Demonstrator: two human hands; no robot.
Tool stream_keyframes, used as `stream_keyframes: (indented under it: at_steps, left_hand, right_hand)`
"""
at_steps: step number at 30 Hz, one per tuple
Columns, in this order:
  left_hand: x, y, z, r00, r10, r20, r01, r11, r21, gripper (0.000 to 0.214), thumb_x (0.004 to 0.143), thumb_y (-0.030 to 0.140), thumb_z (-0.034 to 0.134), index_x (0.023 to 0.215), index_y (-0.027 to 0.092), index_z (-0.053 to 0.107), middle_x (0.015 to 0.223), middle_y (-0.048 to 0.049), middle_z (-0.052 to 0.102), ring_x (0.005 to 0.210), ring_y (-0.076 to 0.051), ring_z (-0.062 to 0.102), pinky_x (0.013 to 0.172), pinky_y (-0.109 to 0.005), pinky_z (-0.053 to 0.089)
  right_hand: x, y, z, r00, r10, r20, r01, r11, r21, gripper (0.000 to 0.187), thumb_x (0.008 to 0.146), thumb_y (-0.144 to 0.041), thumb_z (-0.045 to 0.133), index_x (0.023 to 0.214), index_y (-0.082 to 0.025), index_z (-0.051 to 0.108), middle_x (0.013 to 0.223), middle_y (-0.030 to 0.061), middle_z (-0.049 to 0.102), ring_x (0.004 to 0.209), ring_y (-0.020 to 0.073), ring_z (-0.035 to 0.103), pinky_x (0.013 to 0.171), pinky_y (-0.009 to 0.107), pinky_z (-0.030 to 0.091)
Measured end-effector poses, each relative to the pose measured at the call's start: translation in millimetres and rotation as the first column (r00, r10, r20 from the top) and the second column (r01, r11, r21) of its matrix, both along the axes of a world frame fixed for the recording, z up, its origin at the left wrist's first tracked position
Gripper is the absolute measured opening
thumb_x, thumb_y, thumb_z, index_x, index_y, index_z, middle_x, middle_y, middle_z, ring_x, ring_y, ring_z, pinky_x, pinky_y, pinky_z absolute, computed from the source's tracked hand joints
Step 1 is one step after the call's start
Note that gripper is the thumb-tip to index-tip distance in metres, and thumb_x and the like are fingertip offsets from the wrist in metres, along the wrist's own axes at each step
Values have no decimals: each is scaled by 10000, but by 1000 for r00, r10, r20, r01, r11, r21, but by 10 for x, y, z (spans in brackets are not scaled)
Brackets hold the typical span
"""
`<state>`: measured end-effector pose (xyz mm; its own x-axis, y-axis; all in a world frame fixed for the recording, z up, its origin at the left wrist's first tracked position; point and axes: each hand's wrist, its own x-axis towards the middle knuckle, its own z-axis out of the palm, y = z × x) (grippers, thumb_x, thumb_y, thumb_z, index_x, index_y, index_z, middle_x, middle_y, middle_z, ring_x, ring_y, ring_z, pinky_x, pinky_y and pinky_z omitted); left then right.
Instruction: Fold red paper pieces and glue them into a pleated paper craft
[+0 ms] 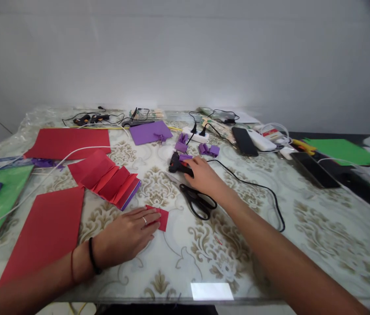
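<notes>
- Black glue gun (177, 163) just above the middle of the frame, on the patterned table (303, 227); stubby dark body, a spot of orange near the trigger, rear half hidden under the hand.
- Long axis roughly left to right across the frame, nozzle end toward the left.
- Right hand (204, 176) on top of it, palm down, fingers curved over the handle; impossible to tell whether truly gripping or only resting there.
- Black cord (272, 194) out from under that hand, trailing right, then looping down toward the lower right.
- Left hand (128, 232) at lower centre-left, spread flat, fingertips pressing on a small red folded paper (162, 218); nothing grasped.
- That paper roughly square, lying flat, slightly askew to the table edge.
- Black scissors (198, 202) between the two hands, handles toward the bottom of the frame, blades toward the upper left.
- Pleated red paper (106, 178) up and left of the left hand; purple sheet (150, 131) farther up, beyond the gun.
</notes>
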<state>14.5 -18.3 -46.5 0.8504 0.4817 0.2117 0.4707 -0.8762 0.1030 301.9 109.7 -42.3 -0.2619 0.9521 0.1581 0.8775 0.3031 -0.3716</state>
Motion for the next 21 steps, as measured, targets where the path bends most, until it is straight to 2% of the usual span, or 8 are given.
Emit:
stream_keyframes:
  at_steps: [5, 7, 10, 14, 16, 17, 19, 21]
  left_hand:
    - [-55, -43, 18, 998, 27, -60, -27, 1000, -8, 362, 997, 176, 587, 1354, 122, 622, 1563, -187, 576, 1466, -335, 546, 1212, -503, 484]
    - [-67, -30, 31, 998, 16, -64, -17, 1000, -18, 373, 996, 200, 598, 1362, 132, 617, 1572, -187, 567, 1482, -343, 524, 1222, -526, 465]
    - [-62, 6, 42, 998, 4, -57, -7, 999, -52, 388, 983, 215, 617, 1361, 127, 612, 1510, -188, 620, 1425, -333, 579, 1210, -519, 475]
    - [-42, 32, 35, 999, 28, -37, -32, 994, -102, 401, 960, 242, 655, 1347, 140, 625, 1535, -202, 588, 1455, -368, 538, 1200, -542, 466]
    - [-41, 27, 23, 999, 38, -19, -40, 992, -123, 413, 963, 254, 656, 1362, 151, 622, 1573, -207, 549, 1493, -383, 491, 1209, -559, 442]
    - [-42, 21, 18, 999, 40, -13, -42, 991, -128, 416, 966, 261, 654, 1367, 156, 620, 1577, -208, 544, 1496, -386, 485, 1208, -564, 437]
    - [-42, 8, 16, 999, 48, -22, -50, 991, -125, 415, 973, 277, 650, 1371, 163, 617, 1551, -213, 561, 1453, -389, 525, 1178, -569, 457]
    - [-41, 0, 24, 996, 74, -47, -79, 989, -122, 415, 969, 299, 659, 1363, 176, 619, 1512, -214, 583, 1365, -391, 587, 1110, -564, 506]
  right_hand:
    - [-64, 217, -159, 997, -16, 70, 18, 999, -33, 387, 848, -115, 668, 1235, -112, 671, 1233, 215, 685, 1120, 353, 665, 1023, 441, 506]
    - [-80, 242, -152, 997, -31, 75, 34, 999, -31, 404, 816, -109, 679, 1220, -103, 667, 1230, 227, 690, 1098, 360, 673, 1002, 440, 512]
    - [-47, 217, -62, 997, -48, 60, 49, 999, -11, 392, 804, -137, 687, 1194, -109, 662, 1211, 227, 709, 1083, 370, 681, 963, 441, 521]
    - [102, 2, 164, 999, -50, 1, 50, 998, 24, 325, 861, -232, 651, 1180, -164, 643, 1107, 141, 756, 997, 322, 704, 872, 385, 525]
    - [189, -179, 267, 999, -37, -35, 38, 999, 4, 186, 918, -334, 611, 1050, -208, 648, 916, 69, 749, 823, 277, 695, 743, 355, 517]
    - [227, -278, 302, 993, -24, -119, 23, 1000, -8, 175, 943, -386, 595, 992, -225, 641, 855, 47, 728, 771, 262, 675, 707, 350, 507]
    - [280, -479, 334, 968, -3, -251, -17, 997, -76, 213, 958, -462, 609, 958, -251, 637, 779, 12, 683, 703, 236, 631, 642, 336, 494]
    - [300, -660, 321, 944, 6, -329, -72, 979, -189, 193, 967, -457, 640, 942, -266, 653, 718, -5, 647, 654, 223, 613, 590, 323, 489]
